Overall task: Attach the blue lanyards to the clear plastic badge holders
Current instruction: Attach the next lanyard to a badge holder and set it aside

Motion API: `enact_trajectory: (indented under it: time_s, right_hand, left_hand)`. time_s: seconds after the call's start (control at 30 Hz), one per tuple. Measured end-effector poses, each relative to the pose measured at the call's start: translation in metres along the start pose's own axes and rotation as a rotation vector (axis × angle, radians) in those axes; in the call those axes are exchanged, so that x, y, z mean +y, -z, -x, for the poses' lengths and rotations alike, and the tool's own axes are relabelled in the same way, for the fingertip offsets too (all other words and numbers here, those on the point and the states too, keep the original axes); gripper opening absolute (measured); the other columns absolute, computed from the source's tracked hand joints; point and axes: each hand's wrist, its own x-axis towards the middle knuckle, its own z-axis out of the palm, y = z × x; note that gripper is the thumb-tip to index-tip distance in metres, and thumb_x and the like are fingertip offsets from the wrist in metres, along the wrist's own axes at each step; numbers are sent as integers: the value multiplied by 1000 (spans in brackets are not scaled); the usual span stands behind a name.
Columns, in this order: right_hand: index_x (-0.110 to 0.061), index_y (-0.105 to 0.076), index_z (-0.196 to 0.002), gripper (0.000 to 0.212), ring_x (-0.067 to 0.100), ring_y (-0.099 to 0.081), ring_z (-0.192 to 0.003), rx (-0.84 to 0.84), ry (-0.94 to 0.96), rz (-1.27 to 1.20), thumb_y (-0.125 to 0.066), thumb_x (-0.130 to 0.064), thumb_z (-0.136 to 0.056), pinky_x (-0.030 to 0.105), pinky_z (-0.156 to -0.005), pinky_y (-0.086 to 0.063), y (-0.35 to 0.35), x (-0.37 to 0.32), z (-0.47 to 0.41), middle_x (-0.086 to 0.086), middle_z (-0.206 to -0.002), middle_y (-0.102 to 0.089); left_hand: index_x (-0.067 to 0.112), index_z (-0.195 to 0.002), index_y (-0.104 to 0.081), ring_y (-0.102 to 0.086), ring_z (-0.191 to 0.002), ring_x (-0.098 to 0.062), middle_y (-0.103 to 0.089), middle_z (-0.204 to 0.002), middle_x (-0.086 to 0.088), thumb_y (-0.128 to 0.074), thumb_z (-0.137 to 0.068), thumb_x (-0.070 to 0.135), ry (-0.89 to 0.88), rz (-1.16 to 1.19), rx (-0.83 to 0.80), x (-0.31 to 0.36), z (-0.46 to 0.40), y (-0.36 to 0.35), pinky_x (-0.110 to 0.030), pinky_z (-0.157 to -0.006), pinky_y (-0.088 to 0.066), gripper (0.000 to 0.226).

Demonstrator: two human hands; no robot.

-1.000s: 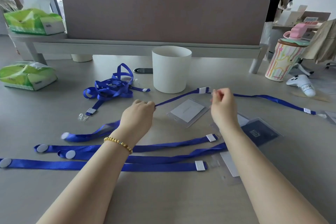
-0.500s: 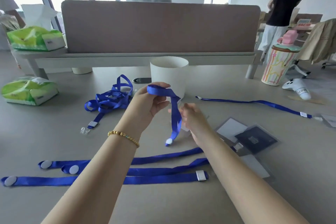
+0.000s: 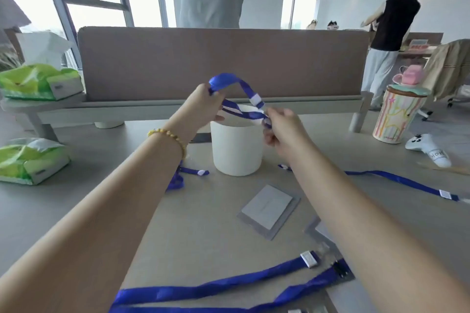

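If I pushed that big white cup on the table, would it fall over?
Probably not easily. The white cup looks wide for its height, with straight sides, so it would likely slide on the smooth table rather than tip. It may be light: whether anything is inside cannot be seen.

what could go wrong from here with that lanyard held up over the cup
1. The lanyard is bunched between the left hand and right hand above the open white cup; a loose end could drop in or snag the rim.
2. It looks folded over itself, so it may twist or tangle.
3. The forearms hang over the badge holder and could sweep it aside.
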Motion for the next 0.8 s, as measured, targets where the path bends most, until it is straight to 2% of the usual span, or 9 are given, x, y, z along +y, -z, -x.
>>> enact_trajectory:
  time_s: [0.07,0.13,0.2,0.27,0.43,0.53,0.63,0.7,0.8]
  right_hand:
    - [-13,-46,-79,18,17,-39,-46,74,179,230,-43,-22,-93,25,-45,-37,-10,-11,-29,4,-63,-50]
    - [-12,-50,-76,21,25,-49,-60,146,342,460,-47,-26,-92,35,-59,-42,-18,-17,-55,7,-71,-58]
    - [-11,-55,-77,21,26,-51,-72,150,417,698,-49,-24,-91,28,-62,-34,-21,-18,-74,8,-77,-59]
    - [-12,-58,-77,17,28,-53,-76,110,413,934,-52,-21,-89,24,-64,-32,-22,-14,-87,8,-79,-57]
    - [-15,-56,-73,12,28,-47,-74,-52,194,1525,-51,-17,-84,26,-64,-35,-30,-4,-100,5,-68,-48]
    - [-17,-42,-61,23,28,-36,-82,-20,268,1499,-41,-5,-81,26,-63,-31,-23,-6,-97,3,-65,-35]
    - [-19,-49,-55,33,32,-40,-85,40,492,1307,-40,2,-79,32,-56,-33,-8,-2,-81,5,-66,-45]
    - [-10,-68,-82,28,35,-49,-98,42,552,1205,-41,0,-84,35,-73,-40,-5,6,-69,11,-93,-61]
    - [-7,-65,-103,28,33,-48,-106,106,621,1084,-40,-6,-90,34,-79,-39,-5,24,-38,13,-106,-60]
  left_hand:
    - [0,-98,-50,-54,-72,-27,-50,-80,-9,-36,-90,7,-102,-383,11,3,-24,-7,-39,-69,-57,18]
    - [-3,-107,-50,-54,-79,-33,-51,-85,-15,-36,-90,6,-115,-652,-14,4,-42,-11,-31,-58,-46,24]
    - [-5,-111,-52,-50,-78,-31,-50,-78,-11,-38,-89,5,-93,-866,-84,4,-55,-15,-28,-53,-34,27]
    - [-5,-108,-57,-45,-76,-27,-48,-77,-11,-42,-87,6,-105,-1009,-169,-1,-66,-20,-29,-59,-34,27]
    - [5,-115,-60,-46,-89,-25,-58,-110,-11,-50,-90,16,-35,-1057,-441,-14,-76,-29,-24,-76,-38,29]
    - [15,-131,-52,-48,-118,-28,-46,-139,-6,-38,-93,10,-13,-1092,-387,-10,-75,-25,-29,-95,-38,41]
    - [14,-129,-54,-49,-120,-28,-48,-137,-7,-35,-92,2,-55,-1060,-249,-6,-66,-14,-31,-96,-41,43]
    - [11,-118,-62,-55,-111,-31,-57,-126,-11,-36,-90,1,-114,-998,-159,-11,-55,-5,-34,-88,-45,40]
    - [10,-110,-65,-59,-97,-33,-64,-111,-13,-35,-90,5,-159,-812,-11,-31,-24,6,-32,-75,-46,37]
